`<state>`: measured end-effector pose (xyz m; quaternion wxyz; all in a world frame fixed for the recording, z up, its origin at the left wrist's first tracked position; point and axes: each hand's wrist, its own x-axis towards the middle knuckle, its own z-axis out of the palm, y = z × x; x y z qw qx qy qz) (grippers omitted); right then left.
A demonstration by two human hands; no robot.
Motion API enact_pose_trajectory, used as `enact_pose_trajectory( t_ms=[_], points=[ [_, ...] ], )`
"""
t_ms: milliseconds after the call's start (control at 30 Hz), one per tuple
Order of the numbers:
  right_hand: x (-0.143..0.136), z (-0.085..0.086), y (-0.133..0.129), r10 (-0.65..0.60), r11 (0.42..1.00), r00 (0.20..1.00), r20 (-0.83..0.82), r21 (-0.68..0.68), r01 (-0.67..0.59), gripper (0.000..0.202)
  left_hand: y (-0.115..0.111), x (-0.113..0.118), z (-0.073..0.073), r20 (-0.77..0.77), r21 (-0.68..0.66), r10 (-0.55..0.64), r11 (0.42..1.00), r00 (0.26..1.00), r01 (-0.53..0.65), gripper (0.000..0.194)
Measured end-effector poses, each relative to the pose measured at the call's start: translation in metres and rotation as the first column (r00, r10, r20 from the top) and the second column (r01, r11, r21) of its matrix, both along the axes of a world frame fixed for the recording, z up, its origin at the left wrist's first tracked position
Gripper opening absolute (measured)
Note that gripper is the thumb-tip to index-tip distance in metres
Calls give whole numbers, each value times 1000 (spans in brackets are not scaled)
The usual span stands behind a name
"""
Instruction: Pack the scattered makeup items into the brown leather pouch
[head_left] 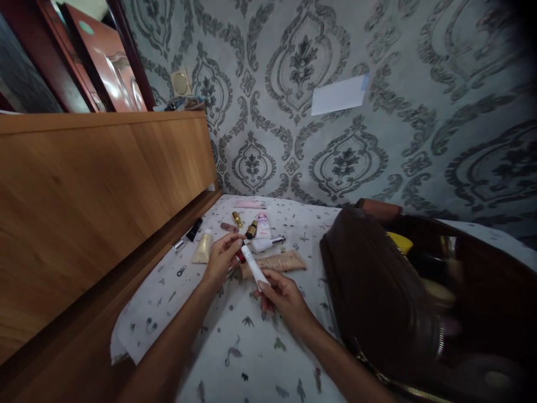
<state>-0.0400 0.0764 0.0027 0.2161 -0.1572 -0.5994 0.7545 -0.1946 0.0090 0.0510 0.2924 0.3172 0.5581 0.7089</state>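
Observation:
A slim white tube (254, 267) with a dark tip slants between my two hands, above the patterned cloth. My left hand (224, 256) pinches its upper, dark end with thumb and fingertips. Around its lower end, the fingers of my right hand (286, 295) are closed. Directly behind the tube lies a tan squeeze tube (289, 262) with lettering. Farther back are a white bottle (260, 244) with a silver cap, a black-and-gold small container (251, 229) and a pink-and-white tube (263, 225). A small red item is partly hidden by my left hand.
An open brown bag (373, 291) with several items inside stands at the right. A cream tube (204, 246), black tube (194, 229), gold tube (237, 219) and pale pink tube (248, 204) lie on the cloth (235, 358). A wooden panel (104, 184) borders the left; patterned wallpaper rises behind.

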Motion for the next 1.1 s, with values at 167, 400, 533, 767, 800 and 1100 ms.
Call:
enact_pose_trajectory(
  t_ms=[167,400,533,767,800,1100],
  points=[
    [0,1,0,-7,1000,1000,11,-7,7,54,0,1,2,-6,4,11,1000,1000,-11,44],
    [-1,-1,1,-7,1000,1000,13,-2,7,54,1,0,0,-10,21,18,1000,1000,-18,41],
    [-1,-2,1,-6,1000,1000,7,-22,6,50,1,0,-1,-2,15,22,1000,1000,-22,43],
    [-1,-2,0,-8,1000,1000,5,-20,9,50,0,0,0,-23,-12,19,1000,1000,-19,42],
    [-1,-2,0,-6,1000,1000,3,-20,6,51,0,-1,-1,-24,-13,19,1000,1000,-20,42],
    [-2,-3,0,-16,1000,1000,-7,-26,15,46,0,0,-1,-31,-11,23,1000,999,-23,47]
  ],
)
